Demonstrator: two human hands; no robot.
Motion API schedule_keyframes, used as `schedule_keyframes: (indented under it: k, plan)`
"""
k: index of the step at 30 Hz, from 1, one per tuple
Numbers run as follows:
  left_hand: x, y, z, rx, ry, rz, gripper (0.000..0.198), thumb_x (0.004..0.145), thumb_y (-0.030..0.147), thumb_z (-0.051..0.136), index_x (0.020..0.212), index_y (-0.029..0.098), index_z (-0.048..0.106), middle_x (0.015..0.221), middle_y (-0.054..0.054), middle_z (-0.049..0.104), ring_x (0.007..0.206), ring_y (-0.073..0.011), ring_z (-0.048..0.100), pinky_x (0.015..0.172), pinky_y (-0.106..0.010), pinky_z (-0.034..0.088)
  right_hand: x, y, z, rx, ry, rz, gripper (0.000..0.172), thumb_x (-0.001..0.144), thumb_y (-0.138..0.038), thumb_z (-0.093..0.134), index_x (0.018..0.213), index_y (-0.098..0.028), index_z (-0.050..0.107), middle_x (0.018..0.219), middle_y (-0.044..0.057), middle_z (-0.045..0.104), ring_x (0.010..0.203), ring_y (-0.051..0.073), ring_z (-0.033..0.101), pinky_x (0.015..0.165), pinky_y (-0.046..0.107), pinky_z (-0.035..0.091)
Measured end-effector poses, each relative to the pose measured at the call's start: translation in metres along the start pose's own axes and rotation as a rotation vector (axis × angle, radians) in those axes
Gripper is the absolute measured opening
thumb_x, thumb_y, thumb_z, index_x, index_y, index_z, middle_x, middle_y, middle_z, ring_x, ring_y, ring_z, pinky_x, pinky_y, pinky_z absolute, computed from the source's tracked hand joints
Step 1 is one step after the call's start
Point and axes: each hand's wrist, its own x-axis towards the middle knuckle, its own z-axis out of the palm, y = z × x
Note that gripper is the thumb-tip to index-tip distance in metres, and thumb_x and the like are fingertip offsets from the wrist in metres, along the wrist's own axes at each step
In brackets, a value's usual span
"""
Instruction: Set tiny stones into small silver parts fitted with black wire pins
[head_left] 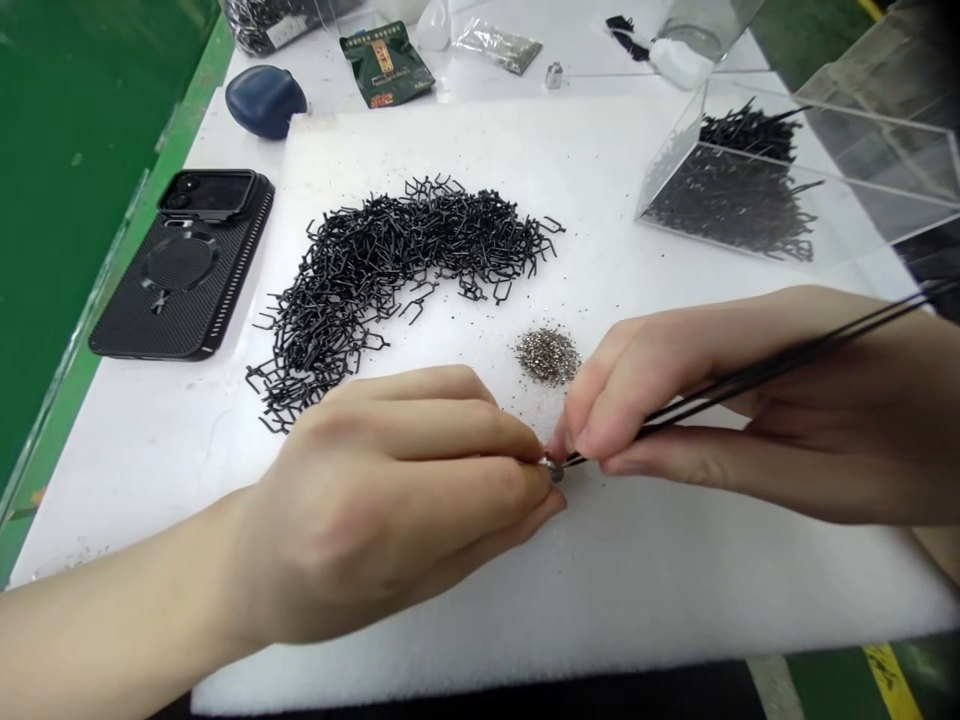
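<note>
A wide white foam board lies under the fingers of both hands. Past the right fingers is a big clear plastic box, with lots of thin black forked sticks inside. The left hand and the right hand almost meet. A big curved heap of black forked pieces lies loose just past the left fingers.

The right fingers are closed around a pair of long, thin black tweezers, which point at the left fingertips. A flat black phone with a bumpy case lies farther out, to the left of the left fingers.

Well past the left fingers are a see-through bag full of black bits, a shiny green packet and a smooth dark blue round thing. The bag has a white label — too small to read. The packet has pale writing and a gold patch, but I can't read those words either. Near them, a flat clear bag holds tiny silvery bits.

A little pile of shiny brown-silver grains sits just past both sets of fingertips. Smallest is a silver metal piece — the left fingertips pinch it, right by the tweezer tips. I can't tell if the tips grip it too.
</note>
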Motion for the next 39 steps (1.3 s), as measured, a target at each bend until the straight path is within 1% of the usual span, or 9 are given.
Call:
schedule_keyframes:
  k: [4,7,13,17,20,24,29,35,39]
  plan:
    - [-0.001,0.0027,-0.0004,-0.024,0.022,-0.032,0.016,0.115,0.015,0.085,0.101,0.023,0.084,0.115,0.007,0.095,0.1,-0.0115,0.084,0.097,-0.02,0.073,-0.0001,-0.0003,-0.0026,-0.03,-0.04,-0.029,0.006,0.115,-0.024,0.083,0.109,-0.026,0.083,0.107,-0.005,0.094,0.095,0.01,0.09,0.084,0.012,0.067]
    - [-0.0001,0.0039,-0.0014,-0.039,0.028,-0.047,0.015,0.114,0.014,0.087,0.102,0.022,0.084,0.114,0.006,0.095,0.099,-0.0112,0.085,0.096,-0.02,0.074,-0.0012,-0.0005,-0.0027,-0.052,-0.054,-0.043,0.006,0.116,-0.023,0.081,0.111,-0.025,0.083,0.108,-0.005,0.093,0.098,0.01,0.09,0.085,0.012,0.067]
    - [0.0023,0.0027,-0.0004,-0.065,0.048,-0.015,0.016,0.111,0.011,0.09,0.101,0.021,0.082,0.111,0.005,0.096,0.096,-0.0123,0.084,0.092,-0.023,0.075,-0.0013,-0.0001,-0.001,-0.05,-0.05,-0.035,0.006,0.117,-0.027,0.081,0.111,-0.026,0.082,0.108,-0.005,0.093,0.098,0.01,0.09,0.084,0.013,0.068]
    - [0.0009,-0.0007,0.0004,-0.075,0.046,-0.011,0.016,0.109,0.011,0.091,0.101,0.02,0.081,0.111,0.004,0.096,0.095,-0.0121,0.083,0.091,-0.023,0.074,-0.0009,0.0008,-0.0018,-0.041,-0.029,-0.022,0.006,0.115,-0.027,0.084,0.109,-0.028,0.082,0.106,-0.006,0.094,0.095,0.011,0.091,0.082,0.016,0.069]
    - [0.0005,-0.0023,0.0011,-0.078,0.052,0.015,0.017,0.109,0.012,0.092,0.099,0.02,0.081,0.109,0.005,0.095,0.093,-0.0117,0.083,0.088,-0.023,0.074,-0.001,0.0017,-0.0018,-0.038,-0.019,-0.02,0.007,0.115,-0.028,0.084,0.109,-0.028,0.083,0.106,-0.006,0.094,0.095,0.01,0.09,0.082,0.015,0.068]
    - [0.0015,0.0002,0.0021,-0.052,0.052,-0.016,0.014,0.111,0.012,0.09,0.101,0.019,0.083,0.11,0.003,0.095,0.096,-0.0126,0.084,0.091,-0.024,0.075,-0.0017,0.0019,-0.0012,-0.035,-0.029,-0.017,0.006,0.115,-0.028,0.085,0.109,-0.028,0.083,0.107,-0.006,0.094,0.095,0.01,0.09,0.082,0.014,0.068]
    - [0.003,0.0034,0.0011,-0.064,0.065,-0.008,0.015,0.11,0.009,0.09,0.101,0.019,0.083,0.108,0.003,0.095,0.096,-0.0132,0.084,0.091,-0.024,0.075,-0.002,0.0017,-0.0014,-0.022,-0.03,-0.019,0.006,0.115,-0.028,0.085,0.11,-0.028,0.083,0.108,-0.006,0.094,0.097,0.01,0.091,0.084,0.013,0.069]
    - [0.0022,0.0027,0.0007,-0.07,0.071,-0.01,0.016,0.11,0.01,0.09,0.1,0.018,0.082,0.107,0.003,0.095,0.096,-0.0129,0.085,0.09,-0.024,0.075,-0.0043,0.0047,-0.0009,-0.018,-0.003,-0.014,0.005,0.114,-0.028,0.086,0.111,-0.03,0.085,0.108,-0.004,0.093,0.098,0.015,0.091,0.085,0.02,0.072]
    - [0.0017,0.0015,0.0037,-0.086,0.095,-0.003,0.017,0.109,0.008,0.09,0.1,0.019,0.081,0.106,0.004,0.094,0.095,-0.0137,0.085,0.088,-0.026,0.075,-0.0054,0.0049,-0.001,-0.015,-0.015,-0.006,0.007,0.113,-0.026,0.086,0.109,-0.031,0.085,0.107,-0.004,0.093,0.096,0.016,0.091,0.084,0.022,0.072]
